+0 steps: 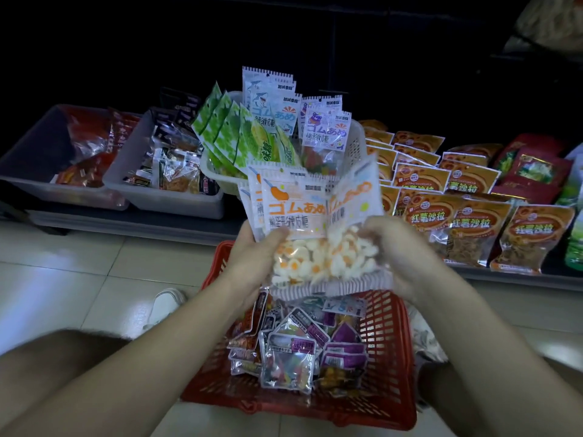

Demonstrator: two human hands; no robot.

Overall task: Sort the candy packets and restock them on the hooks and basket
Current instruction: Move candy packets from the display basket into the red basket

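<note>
Both my hands hold a fanned stack of egg-shaped gummy packets [312,234], white with orange print, above the red basket [391,348]. My left hand [255,257] grips the stack's left side; my right hand [400,257] grips its right side, spreading one packet off to the right. Mixed candy packets [296,345], purple and clear, lie in the red basket. Behind the stack, a white basket [356,146] on the low shelf holds upright green durian packets [236,134], blue shark packets [268,102] and purple bear packets [325,127].
Two grey bins [132,171] with dark and red snack packs sit at the left of the shelf. Rows of orange sweet-potato packs [467,222] fill the right. Tiled floor, my knees and a white shoe [164,304] lie below.
</note>
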